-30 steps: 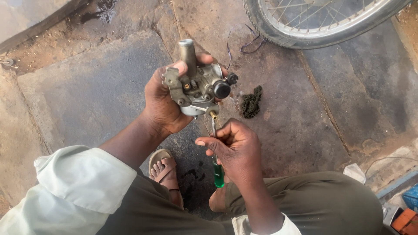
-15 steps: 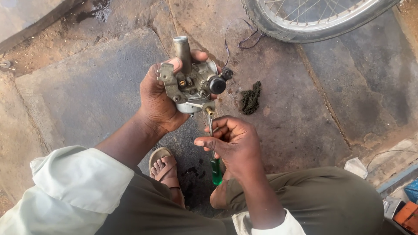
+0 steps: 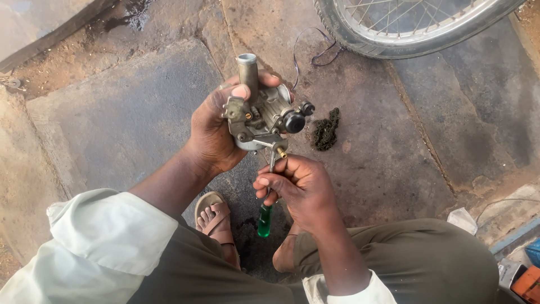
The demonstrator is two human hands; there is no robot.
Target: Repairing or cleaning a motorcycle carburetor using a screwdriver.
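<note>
My left hand (image 3: 212, 132) grips a grimy metal carburettor (image 3: 261, 110) with a tube pointing up and a black knob on its right side. It is held above the stone ground in front of me. My right hand (image 3: 298, 188) is just below it, closed on a screwdriver with a green handle (image 3: 264, 219). The metal shaft points up to a small brass screw at the carburettor's underside. The handle sticks out below my fist.
A spoked wheel with tyre (image 3: 405, 28) stands at the top right. A short piece of dirty chain (image 3: 326, 129) and a thin dark wire (image 3: 318, 50) lie on the paving slabs. My sandalled foot (image 3: 216, 217) is under my hands. Small items lie at the lower right (image 3: 523, 276).
The carburettor has been tilted a little so its tube stands more upright. The right hand with the screwdriver stays at the brass screw, with only small shifts.
</note>
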